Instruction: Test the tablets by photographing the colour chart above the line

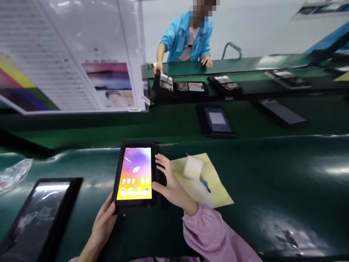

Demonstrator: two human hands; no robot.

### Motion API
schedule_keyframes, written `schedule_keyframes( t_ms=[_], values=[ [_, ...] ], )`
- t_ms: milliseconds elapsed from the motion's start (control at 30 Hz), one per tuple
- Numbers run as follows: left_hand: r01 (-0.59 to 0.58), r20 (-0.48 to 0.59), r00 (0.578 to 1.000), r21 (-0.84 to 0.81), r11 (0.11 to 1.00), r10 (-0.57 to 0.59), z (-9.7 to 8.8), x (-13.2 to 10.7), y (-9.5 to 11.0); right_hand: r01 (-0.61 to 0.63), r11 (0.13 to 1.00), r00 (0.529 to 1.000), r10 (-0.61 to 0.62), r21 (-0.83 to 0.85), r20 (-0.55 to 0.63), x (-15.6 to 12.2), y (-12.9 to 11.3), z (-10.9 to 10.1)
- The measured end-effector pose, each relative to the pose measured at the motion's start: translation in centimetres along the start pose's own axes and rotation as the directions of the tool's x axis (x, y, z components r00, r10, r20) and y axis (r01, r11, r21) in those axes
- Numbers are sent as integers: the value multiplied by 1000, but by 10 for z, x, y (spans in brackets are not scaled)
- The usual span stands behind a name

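Observation:
A lit tablet (135,174) with a purple-to-orange home screen lies in a black tray on the green bench in front of me. My left hand (104,222) grips the tray's near left corner, thumb on its edge. My right hand (170,182) rests against the tablet's right side with fingers spread and thumb touching the lower right edge. Just right of that hand lie a yellow cloth (215,185), a pale foam block (193,167) and a blue pen (205,183).
A second dark tablet in a tray (40,214) sits at my near left, beside a clear plastic bag (13,173). More trays with tablets (217,120) ride the green conveyor beyond. A co-worker in a blue coat (188,36) handles a tray opposite. A hanging instruction sheet (68,54) fills the upper left.

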State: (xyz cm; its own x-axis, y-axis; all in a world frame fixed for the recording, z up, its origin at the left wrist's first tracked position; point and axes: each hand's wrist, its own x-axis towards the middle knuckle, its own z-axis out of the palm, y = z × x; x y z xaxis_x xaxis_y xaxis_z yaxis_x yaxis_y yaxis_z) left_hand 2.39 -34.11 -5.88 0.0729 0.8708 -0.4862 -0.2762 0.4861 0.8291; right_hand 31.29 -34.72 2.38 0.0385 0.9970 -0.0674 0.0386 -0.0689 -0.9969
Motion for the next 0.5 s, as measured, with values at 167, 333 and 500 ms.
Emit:
schedule_keyframes(
  t_ms=[167,333,500],
  values=[
    [-8,-4,1000,171,985,8,-31,-31,-5,-51,988,984,76,-149,164,-1,1,14],
    [-356,212,934,444,822,289,-34,-30,17,-45,968,977,93,-247,189,0,6,17],
    [-364,211,931,574,733,296,-24,-8,34,-42,961,987,81,-275,135,0,12,20]
  ],
)
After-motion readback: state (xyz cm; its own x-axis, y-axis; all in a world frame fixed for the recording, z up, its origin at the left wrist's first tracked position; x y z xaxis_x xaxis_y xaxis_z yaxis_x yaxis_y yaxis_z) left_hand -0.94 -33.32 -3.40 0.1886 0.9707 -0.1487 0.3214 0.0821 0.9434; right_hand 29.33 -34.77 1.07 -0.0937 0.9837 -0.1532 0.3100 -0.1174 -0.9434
